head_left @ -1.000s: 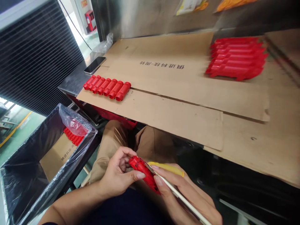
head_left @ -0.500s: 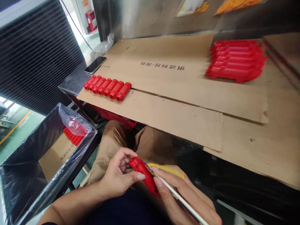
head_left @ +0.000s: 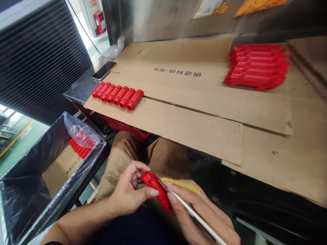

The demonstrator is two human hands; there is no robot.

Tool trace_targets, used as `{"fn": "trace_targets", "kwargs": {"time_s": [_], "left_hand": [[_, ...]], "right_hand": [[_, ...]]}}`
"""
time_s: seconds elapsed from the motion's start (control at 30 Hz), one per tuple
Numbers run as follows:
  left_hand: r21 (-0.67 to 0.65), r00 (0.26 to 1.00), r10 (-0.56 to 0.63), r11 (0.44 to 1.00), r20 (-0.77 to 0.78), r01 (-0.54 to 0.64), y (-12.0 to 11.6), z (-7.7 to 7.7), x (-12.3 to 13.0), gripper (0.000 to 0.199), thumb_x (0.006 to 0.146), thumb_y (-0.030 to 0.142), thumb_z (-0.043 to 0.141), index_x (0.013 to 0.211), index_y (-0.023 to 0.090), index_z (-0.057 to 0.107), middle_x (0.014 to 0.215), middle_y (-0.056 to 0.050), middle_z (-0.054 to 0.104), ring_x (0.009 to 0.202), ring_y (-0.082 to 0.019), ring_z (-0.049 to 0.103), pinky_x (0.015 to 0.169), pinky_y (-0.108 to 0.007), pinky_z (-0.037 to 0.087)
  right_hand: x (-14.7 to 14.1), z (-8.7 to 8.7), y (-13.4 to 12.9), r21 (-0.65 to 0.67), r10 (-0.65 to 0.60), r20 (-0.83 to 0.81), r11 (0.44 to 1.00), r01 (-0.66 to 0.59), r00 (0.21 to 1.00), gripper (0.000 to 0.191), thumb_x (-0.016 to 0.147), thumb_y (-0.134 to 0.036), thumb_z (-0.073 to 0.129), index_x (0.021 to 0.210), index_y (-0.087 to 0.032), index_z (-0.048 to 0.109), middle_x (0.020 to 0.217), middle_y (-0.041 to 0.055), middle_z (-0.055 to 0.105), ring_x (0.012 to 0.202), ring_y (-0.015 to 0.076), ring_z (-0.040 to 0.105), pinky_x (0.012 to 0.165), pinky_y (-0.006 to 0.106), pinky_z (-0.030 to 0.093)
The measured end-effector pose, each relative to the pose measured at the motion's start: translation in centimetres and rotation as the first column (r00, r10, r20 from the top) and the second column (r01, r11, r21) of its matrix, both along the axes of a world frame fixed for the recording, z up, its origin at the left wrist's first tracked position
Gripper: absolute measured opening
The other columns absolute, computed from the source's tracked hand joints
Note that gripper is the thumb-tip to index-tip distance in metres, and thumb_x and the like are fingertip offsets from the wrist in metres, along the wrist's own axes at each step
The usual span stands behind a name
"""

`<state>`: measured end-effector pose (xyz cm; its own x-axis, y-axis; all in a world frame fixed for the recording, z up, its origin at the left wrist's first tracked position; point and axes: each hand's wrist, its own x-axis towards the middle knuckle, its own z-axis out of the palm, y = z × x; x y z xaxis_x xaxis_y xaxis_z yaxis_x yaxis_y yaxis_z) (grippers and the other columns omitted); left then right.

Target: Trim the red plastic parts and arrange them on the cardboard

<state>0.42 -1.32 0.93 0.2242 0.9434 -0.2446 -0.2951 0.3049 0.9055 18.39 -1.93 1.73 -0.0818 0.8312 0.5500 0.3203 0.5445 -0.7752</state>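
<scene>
Red, probably light and stiff, the part point(head_left: 161, 196) suits a side hold, left hand point(head_left: 130, 190) clamped on it, right hand point(head_left: 204, 211) on a slim tool point(head_left: 198, 216).

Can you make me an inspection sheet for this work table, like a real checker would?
Surface: brown cardboard sheets laid over a table; one bears printed writing.
Work things: a red plastic part and a slim tool with an off-white handle, its tip at the part; a row of seven red plastic tubes; a group of red plastic pieces, too blurred to count.
Clutter: a flat black phone; crumpled clear plastic.
Hands: left hand holds the part; right hand grips the tool.
Cables: one thin dark cable hangs at the back left.
Surroundings: a dark, plastic-lined bin with red pieces inside; green floor.
</scene>
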Motion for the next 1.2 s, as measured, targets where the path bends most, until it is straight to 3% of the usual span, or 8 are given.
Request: {"fn": "trace_targets", "kwargs": {"time_s": [0.43, 0.8, 0.93, 1.1, 1.2], "left_hand": [[0.079, 0.989, 0.005, 0.997, -0.145, 0.006, -0.1, -0.3, -0.4, 0.047, 0.08, 0.041, 0.088, 0.111, 0.019, 0.06, 0.096, -0.004, 0.067, 0.087, -0.016, 0.062, 0.082, -0.029, 0.048], [0.225, 0.965, 0.129, 0.971, -0.229, -0.077, -0.5, -0.9, -0.6, 0.04, 0.085, 0.042, 0.082, 0.113, 0.018, 0.065, 0.1, -0.006, 0.064, 0.091, -0.018, 0.062, 0.084, -0.03, 0.051], [0.237, 0.964, 0.165, 0.965, -0.209, -0.114, 0.2, -0.6, -1.2, 0.041, 0.084, 0.04, 0.084, 0.115, 0.02, 0.066, 0.103, -0.007, 0.064, 0.094, -0.02, 0.063, 0.087, -0.031, 0.052], [0.166, 0.988, 0.039, 0.986, -0.152, -0.013, 0.7, -0.1, -1.4, 0.04, 0.085, 0.038, 0.083, 0.118, 0.019, 0.068, 0.106, -0.008, 0.066, 0.098, -0.02, 0.064, 0.091, -0.033, 0.052], [0.17, 0.989, 0.004, 0.985, -0.149, 0.022, 0.5, -0.1, -1.2, 0.038, 0.087, 0.039, 0.081, 0.118, 0.019, 0.07, 0.106, -0.008, 0.066, 0.099, -0.021, 0.064, 0.092, -0.034, 0.051]], "right_hand": [[0.2, 0.3, 0.0, 0.016, 0.021, 0.061, 1.0, -0.022, 0.998, 0.036, 0.091, 0.003, 0.066, 0.119, -0.018, 0.073, 0.102, 0.0091, 0.079, 0.093, 0.0224, 0.075, 0.075, 0.036, 0.065], [0.4, 0.6, 0.1, 0.041, 0.034, 0.081, 0.998, -0.037, 0.996, 0.035, 0.088, 0.005, 0.067, 0.115, -0.016, 0.073, 0.098, 0.0097, 0.078, 0.09, 0.0224, 0.074, 0.074, 0.036, 0.063], [1.1, 0.1, 0.0, -0.015, 0.031, 0.122, 0.999, -0.029, 0.992, 0.028, 0.092, -0.001, 0.065, 0.111, -0.019, 0.074, 0.096, 0.0079, 0.078, 0.085, 0.0209, 0.075, 0.072, 0.033, 0.063], [2.1, 0.4, 0.3, -0.179, -0.044, 0.129, 0.982, 0.067, 0.991, 0.016, 0.098, -0.017, 0.065, 0.104, -0.026, 0.076, 0.097, 0.0022, 0.081, 0.081, 0.016, 0.078, 0.076, 0.022, 0.064], [2.3, 0.9, 0.6, -0.245, -0.025, 0.092, 0.968, 0.046, 0.995, 0.013, 0.099, -0.023, 0.066, 0.102, -0.029, 0.077, 0.094, -0.0009, 0.081, 0.08, 0.0139, 0.078, 0.074, 0.016, 0.063]]}}
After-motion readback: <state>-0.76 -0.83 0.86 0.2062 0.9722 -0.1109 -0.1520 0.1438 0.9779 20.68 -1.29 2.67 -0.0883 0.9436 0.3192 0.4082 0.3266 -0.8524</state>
